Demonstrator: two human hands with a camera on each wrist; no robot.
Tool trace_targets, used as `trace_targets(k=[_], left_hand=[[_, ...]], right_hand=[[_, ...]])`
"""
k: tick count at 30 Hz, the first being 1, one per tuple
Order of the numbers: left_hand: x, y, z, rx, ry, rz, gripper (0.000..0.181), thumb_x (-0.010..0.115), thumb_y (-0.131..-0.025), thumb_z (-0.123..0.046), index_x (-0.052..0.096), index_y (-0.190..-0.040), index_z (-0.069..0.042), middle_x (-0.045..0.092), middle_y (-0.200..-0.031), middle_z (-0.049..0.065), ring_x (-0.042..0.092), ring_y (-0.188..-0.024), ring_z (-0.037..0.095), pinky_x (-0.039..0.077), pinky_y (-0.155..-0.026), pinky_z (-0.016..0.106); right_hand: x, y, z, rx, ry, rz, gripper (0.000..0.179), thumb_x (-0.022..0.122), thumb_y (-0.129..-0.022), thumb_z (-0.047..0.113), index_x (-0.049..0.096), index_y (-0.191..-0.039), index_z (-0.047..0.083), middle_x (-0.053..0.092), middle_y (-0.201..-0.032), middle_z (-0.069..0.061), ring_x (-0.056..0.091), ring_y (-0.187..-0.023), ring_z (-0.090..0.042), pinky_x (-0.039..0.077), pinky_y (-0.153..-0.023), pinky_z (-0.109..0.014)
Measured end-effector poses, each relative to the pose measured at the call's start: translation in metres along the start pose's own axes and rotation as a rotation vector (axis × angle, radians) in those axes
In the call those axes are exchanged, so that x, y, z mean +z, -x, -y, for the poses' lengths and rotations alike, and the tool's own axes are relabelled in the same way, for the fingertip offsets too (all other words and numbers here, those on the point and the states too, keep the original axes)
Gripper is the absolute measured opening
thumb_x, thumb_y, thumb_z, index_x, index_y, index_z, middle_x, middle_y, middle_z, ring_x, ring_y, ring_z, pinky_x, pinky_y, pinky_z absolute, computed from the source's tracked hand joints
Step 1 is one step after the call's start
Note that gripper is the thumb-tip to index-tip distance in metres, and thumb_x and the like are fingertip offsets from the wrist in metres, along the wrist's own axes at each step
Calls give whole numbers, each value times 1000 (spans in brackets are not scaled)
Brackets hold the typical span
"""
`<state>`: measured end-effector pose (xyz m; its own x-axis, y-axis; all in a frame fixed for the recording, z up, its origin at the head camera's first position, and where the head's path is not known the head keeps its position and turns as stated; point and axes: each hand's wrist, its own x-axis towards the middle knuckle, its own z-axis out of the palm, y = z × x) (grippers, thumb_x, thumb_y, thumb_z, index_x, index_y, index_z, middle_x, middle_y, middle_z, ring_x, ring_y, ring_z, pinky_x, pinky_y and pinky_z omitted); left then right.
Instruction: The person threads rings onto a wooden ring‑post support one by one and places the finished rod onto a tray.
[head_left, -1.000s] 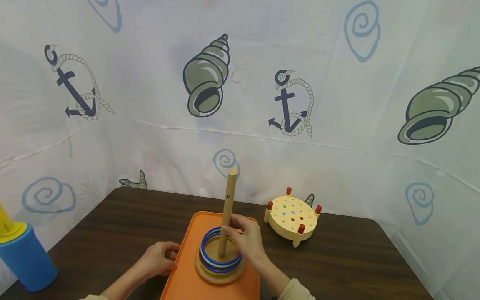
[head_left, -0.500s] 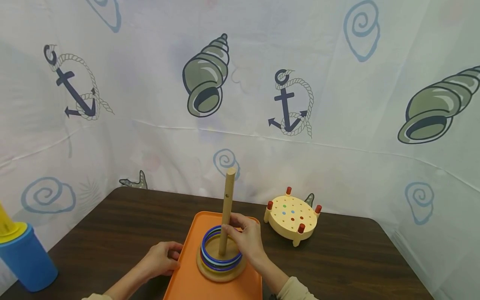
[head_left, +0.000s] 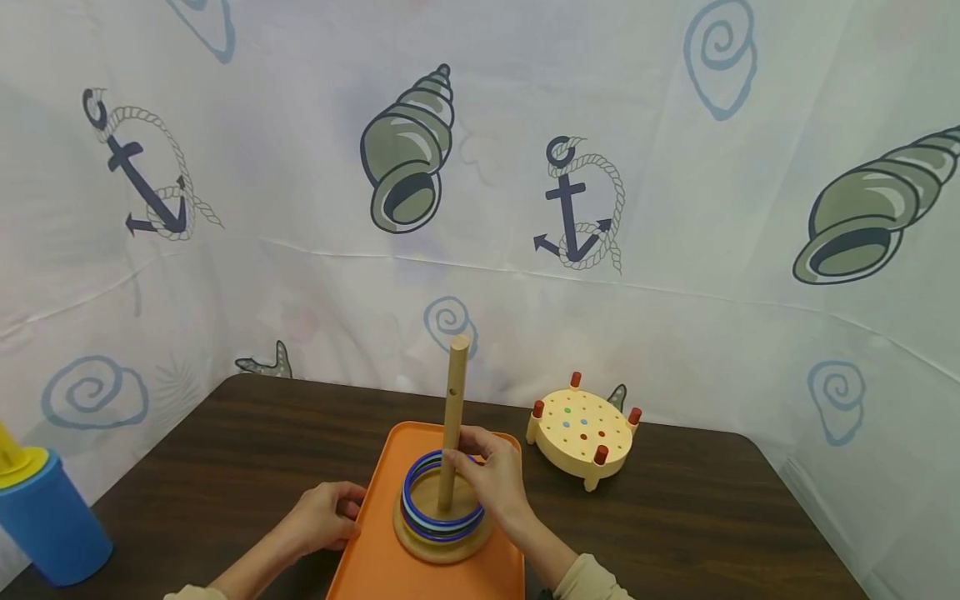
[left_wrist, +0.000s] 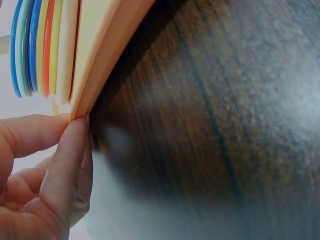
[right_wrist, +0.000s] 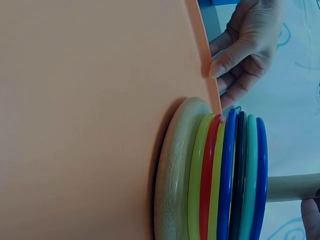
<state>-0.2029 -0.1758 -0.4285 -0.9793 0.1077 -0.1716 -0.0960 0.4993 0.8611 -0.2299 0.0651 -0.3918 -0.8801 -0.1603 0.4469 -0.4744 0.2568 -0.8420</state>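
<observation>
An orange tray (head_left: 423, 581) lies on the table with a wooden ring stand on it, its post (head_left: 453, 392) upright on a round base (head_left: 435, 556). Several coloured rings (right_wrist: 225, 175) are stacked round the post, a blue one (right_wrist: 261, 175) on top and a yellow-green one (right_wrist: 198, 185) lowest. My left hand (head_left: 321, 518) pinches the tray's left rim between thumb and fingers, as the left wrist view shows. The post is held low down, above the rings, by the thumb and fingers of my right hand (head_left: 495, 479). That hand hides part of the rings' right side.
Behind and to the right stands a round cream pegboard (head_left: 585, 429) with red-tipped legs. A blue cup (head_left: 56, 521) with a yellow top is at the far left. The dark wooden table (head_left: 690, 508) meets a patterned cloth (head_left: 480, 208) at the back.
The tray, with the ring stand on it, has shifted slightly to the right along with my left hand. Over the last half second both hands have kept their hold with hardly any movement.
</observation>
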Motion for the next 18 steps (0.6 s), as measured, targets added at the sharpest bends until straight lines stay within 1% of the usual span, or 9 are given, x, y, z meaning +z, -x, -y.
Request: trace_targets(k=[6,9,13,15,17,18], left_hand=[[0,-1,-2,-33,-8,-5,43,66,-69,13,59,-111,9,58,-83,9,61,-70,17,59,-58,35],[1,-3,-2,-47,-14,-18,43,67,-69,13,60,-111,9,58,-83,9,61,-70,17,59,-58,35],[1,-4,0,-45,-16,-17,43,66,-68,14,60,-110,9,58,-82,8,61,-70,18,59,-59,35],[1,-5,1,-20,-26,-5,42,66,-68,13,60,-110,10,58,-82,8,60,-70,17,59,-59,34],[-2,-6,2,31,-74,-10,41,68,-68,10,60,-108,9,59,-82,7,60,-70,17,58,-58,33],[-3,-7,2,64,-109,-22,40,69,-69,8,61,-109,8,59,-83,7,59,-70,17,57,-57,31]], right_hand=[[0,-1,1,18,-15,8,19,72,-82,12,71,-101,8,71,-91,-8,66,-85,-17,54,-80,-20],[0,-1,1,11,-17,6,19,72,-82,12,70,-100,7,71,-91,-8,67,-85,-18,54,-79,-20],[-2,0,1,15,-39,35,21,70,-84,13,69,-104,6,70,-95,-9,67,-89,-21,56,-81,-24],[-4,1,0,30,-40,56,24,68,-86,14,68,-109,7,70,-100,-10,66,-94,-23,56,-83,-26],[-8,4,-1,43,-23,69,27,65,-89,15,66,-114,7,68,-106,-10,64,-100,-25,55,-86,-27],[-11,6,-3,46,-14,72,28,64,-90,15,65,-116,7,67,-109,-11,63,-103,-27,55,-87,-28]])
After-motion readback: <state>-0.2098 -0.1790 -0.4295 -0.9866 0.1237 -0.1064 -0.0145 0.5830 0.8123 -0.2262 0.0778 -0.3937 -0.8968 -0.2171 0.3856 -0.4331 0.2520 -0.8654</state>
